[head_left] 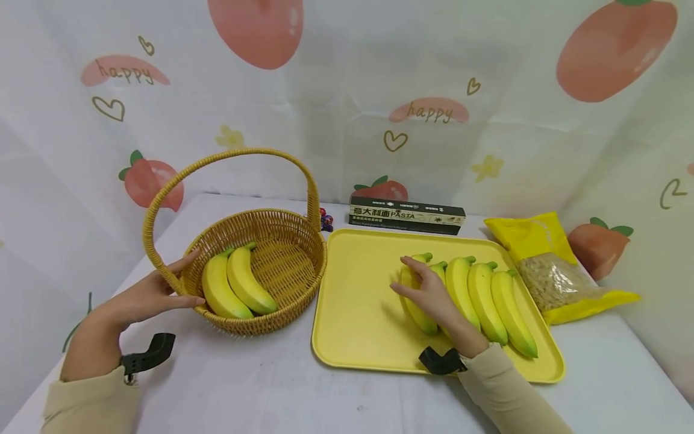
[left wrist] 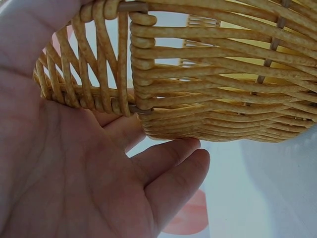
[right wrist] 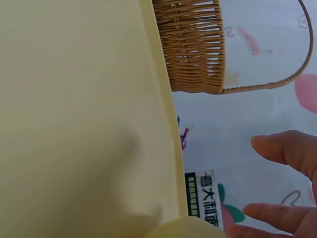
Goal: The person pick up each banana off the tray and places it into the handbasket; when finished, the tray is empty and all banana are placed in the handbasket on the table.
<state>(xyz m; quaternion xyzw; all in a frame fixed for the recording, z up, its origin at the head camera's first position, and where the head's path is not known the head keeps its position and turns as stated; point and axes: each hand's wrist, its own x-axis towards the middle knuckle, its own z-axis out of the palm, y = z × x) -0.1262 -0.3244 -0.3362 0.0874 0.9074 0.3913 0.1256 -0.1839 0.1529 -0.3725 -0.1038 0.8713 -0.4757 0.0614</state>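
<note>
My left hand point(head_left: 154, 295) rests against the left side of a wicker basket point(head_left: 295, 310), thumb and fingers spread about the foot of its tall handle. In the left wrist view, fairly straight fingers point(left wrist: 178, 186) touch the basket's underside. Two bananas point(head_left: 222, 289) lie side by side inside the basket. Over a yellow tray point(head_left: 358, 301), my right hand point(head_left: 436, 298) reaches above the leftmost banana point(head_left: 420, 316) with thumb and fingers apart. Whether it touches that banana I cannot tell. Several more bananas point(head_left: 485, 301) lie in a row to its right, one partly hidden by the hand.
A black and cream pasta box point(head_left: 406, 216) lies behind the tray. Small wrapped sweets point(head_left: 326, 220) sit between basket and box. To the tray's right is a yellow bag point(head_left: 558, 277) with a clear window. A fruit-printed cloth point(head_left: 336, 120) hangs behind the white-covered table point(head_left: 260, 386).
</note>
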